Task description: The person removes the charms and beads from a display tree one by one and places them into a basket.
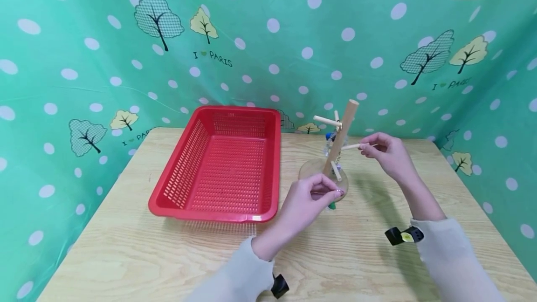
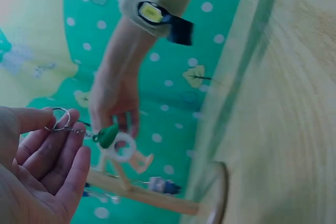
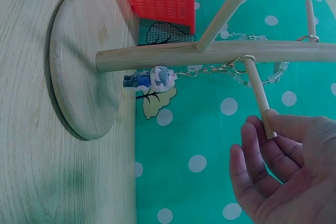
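A wooden peg stand point(image 1: 342, 136) rises from a round wooden base point(image 3: 73, 66). My left hand point(image 1: 308, 202), in front of the stand, pinches the metal ring of a keychain point(image 2: 62, 119). From that ring, a short chain leads to a green charm point(image 2: 106, 136) beside a white ring-shaped piece point(image 2: 129, 155). At the stand's right side, my right hand point(image 1: 388, 155) pinches the end of a wooden peg point(image 3: 259, 90) between thumb and fingers. Looped over this same peg is another keychain, whose small blue-and-white figure point(image 3: 157, 78) dangles near the base.
A red perforated basket point(image 1: 277, 176) stands left of the stand, close to my left forearm. More pegs stick out of the post, including an upper one point(image 1: 326, 120), and further charms with clear beads point(image 3: 273, 77) hang there. Behind the wooden table point(image 1: 126, 246) is a green dotted cloth.
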{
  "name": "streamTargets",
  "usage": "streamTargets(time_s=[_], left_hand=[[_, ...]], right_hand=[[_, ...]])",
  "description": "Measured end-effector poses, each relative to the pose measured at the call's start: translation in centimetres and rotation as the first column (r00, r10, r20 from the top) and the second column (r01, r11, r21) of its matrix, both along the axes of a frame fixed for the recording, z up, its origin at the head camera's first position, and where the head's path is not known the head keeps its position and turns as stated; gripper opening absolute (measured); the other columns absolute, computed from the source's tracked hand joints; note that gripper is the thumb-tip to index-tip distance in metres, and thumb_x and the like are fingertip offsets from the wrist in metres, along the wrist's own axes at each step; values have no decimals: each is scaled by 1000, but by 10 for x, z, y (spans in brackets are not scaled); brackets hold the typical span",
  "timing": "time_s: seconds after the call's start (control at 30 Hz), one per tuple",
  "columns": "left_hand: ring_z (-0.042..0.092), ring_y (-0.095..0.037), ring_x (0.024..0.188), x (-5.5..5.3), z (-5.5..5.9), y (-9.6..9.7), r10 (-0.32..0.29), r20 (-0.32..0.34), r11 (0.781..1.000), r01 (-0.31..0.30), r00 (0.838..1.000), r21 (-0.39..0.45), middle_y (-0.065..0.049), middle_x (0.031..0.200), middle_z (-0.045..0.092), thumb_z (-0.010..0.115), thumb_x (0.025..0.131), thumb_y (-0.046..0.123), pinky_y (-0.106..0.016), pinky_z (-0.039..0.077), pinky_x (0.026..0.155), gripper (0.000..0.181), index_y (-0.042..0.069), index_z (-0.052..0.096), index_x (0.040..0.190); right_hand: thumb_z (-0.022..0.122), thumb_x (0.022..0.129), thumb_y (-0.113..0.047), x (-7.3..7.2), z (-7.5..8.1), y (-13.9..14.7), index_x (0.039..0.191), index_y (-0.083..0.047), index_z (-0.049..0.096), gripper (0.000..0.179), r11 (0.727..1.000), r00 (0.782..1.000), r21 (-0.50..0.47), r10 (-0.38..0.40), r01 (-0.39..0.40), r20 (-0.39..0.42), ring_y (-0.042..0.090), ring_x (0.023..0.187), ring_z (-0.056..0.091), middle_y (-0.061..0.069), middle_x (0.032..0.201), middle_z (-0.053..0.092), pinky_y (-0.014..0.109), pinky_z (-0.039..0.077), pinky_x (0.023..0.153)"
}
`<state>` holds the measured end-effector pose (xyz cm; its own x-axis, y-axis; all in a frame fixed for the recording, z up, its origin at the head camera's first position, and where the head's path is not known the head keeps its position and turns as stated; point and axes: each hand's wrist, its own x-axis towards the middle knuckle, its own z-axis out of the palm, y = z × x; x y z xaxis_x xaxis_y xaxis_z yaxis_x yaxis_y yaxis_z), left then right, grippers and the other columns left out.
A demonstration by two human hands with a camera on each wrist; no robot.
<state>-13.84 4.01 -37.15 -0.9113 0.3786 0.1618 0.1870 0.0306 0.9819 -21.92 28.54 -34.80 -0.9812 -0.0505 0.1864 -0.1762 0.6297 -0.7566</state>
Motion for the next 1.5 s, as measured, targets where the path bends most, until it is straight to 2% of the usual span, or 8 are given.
streamTargets(time_s=[0.2, 0.33, 0.5, 0.8, 0.97, 1.27, 1.5], left_hand=[[74, -19, 88, 8, 25, -17, -5, -82, 997, -1, 997, -77, -6, 98, 78, 71, 93, 18, -17, 57, 78, 9, 9, 71, 97], [72, -10, 83, 10, 38, -27, 2, -144, 993, -20, 990, -118, -4, 97, 77, 70, 93, 16, -18, 57, 74, 8, 10, 71, 97], [71, -5, 80, 5, 52, -38, 18, -228, 990, -49, 973, -133, -5, 95, 77, 71, 93, 14, -17, 58, 76, 6, 9, 70, 96], [74, -10, 82, -14, 72, -57, 80, -319, 982, -130, 944, -140, -6, 96, 78, 73, 91, 12, -19, 59, 78, 8, 7, 69, 96], [73, -9, 83, -26, 86, -69, 105, -326, 981, -152, 940, -122, -4, 97, 77, 73, 91, 14, -22, 59, 80, 9, 9, 69, 97], [73, -18, 87, -49, 112, -89, 167, -342, 979, -197, 925, -55, -6, 100, 76, 72, 92, 15, -27, 59, 83, 11, 7, 69, 99], [72, -15, 91, -72, 122, -106, 235, -340, 958, -277, 911, -79, -4, 103, 76, 71, 94, 20, -26, 57, 84, 14, 9, 69, 101]], right_hand=[[56, 102, -16, -1, 1, 0, 114, 4, 63, 25, 1000, 1000, -4, 2, -2, 9, -7, 78, 62, 8, 99, 67, 10, 54, 72], [55, 102, -16, -1, 1, 0, 114, 5, 62, 25, 1000, 1000, -7, 10, -10, 16, -7, 78, 61, 14, 102, 67, 10, 54, 72], [55, 103, -16, 0, 1, 0, 115, 6, 62, 26, 1000, 1000, -6, 11, -11, 18, -5, 79, 63, 24, 107, 66, 10, 54, 72], [55, 103, -18, 0, -1, 1, 115, 6, 62, 28, 1000, 1000, -14, 18, -17, 16, -5, 80, 63, 18, 106, 66, 10, 55, 73], [57, 102, -20, 0, -1, 0, 115, 5, 62, 28, 1000, 1000, -8, 13, -13, 16, -7, 78, 62, 21, 106, 67, 10, 54, 72], [59, 101, -20, 1, 1, 0, 113, 4, 63, 28, 1000, 1000, 6, -4, 4, 19, -6, 75, 61, 9, 95, 69, 12, 54, 70], [59, 101, -22, 1, 1, -1, 114, 4, 63, 29, 1000, 1000, 11, -1, 1, 21, -5, 75, 61, 8, 95, 69, 12, 54, 70]])
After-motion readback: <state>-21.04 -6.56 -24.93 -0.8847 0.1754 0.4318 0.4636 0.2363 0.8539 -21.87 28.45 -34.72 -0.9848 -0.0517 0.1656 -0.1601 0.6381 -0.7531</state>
